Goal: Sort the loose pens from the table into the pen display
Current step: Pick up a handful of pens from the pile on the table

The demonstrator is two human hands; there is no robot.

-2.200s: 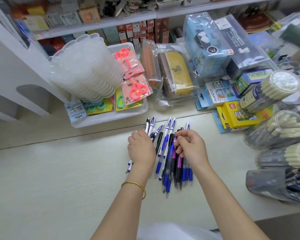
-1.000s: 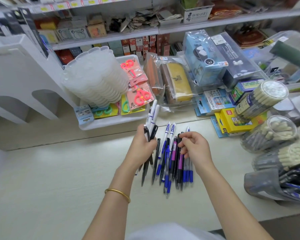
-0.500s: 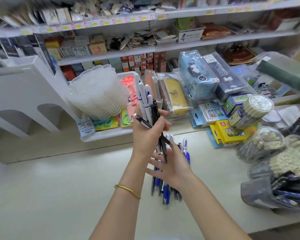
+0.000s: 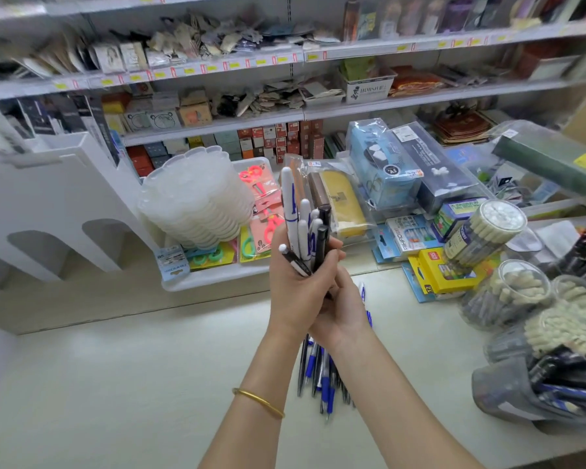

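My left hand grips a bunch of pens upright above the table, white and black barrels sticking up past the fingers. My right hand is pressed against the left one from the right and curls round the bunch's lower ends, which are hidden. Below both hands several loose pens, mostly blue and black, lie in a heap on the pale table. A white stand with arched openings is at the left.
A stack of translucent trays and a white tray of scissors packs sit behind the hands. Clear tubs of pens and a grey pen holder crowd the right side. Stocked shelves run along the back.
My left hand picked up a bunch of pens from the heap and raised it upright. My right hand left the heap and came up against the bunch's lower ends.
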